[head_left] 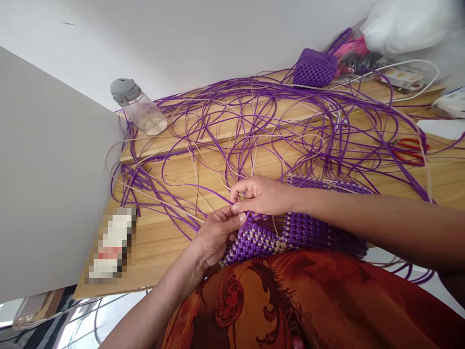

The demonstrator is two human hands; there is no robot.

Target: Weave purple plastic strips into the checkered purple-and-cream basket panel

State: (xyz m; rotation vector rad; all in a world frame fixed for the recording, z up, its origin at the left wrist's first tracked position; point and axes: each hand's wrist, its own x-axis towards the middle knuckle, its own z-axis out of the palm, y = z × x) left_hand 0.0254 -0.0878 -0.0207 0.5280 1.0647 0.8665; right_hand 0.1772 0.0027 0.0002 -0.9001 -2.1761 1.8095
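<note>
A half-woven purple and cream basket lies on its side at the near edge of the wooden table, against my orange patterned clothing. My left hand grips the basket's left end, thumb pressed on the weave. My right hand is just above it, fingers pinched on a purple strand at the basket's rim. A tangle of loose purple and cream strands runs from the basket across the table.
A clear water bottle with a grey lid lies at the back left. A small purple woven piece and a white plastic bag sit at the back right. Red-handled pliers lie on the right. A grey panel stands on the left.
</note>
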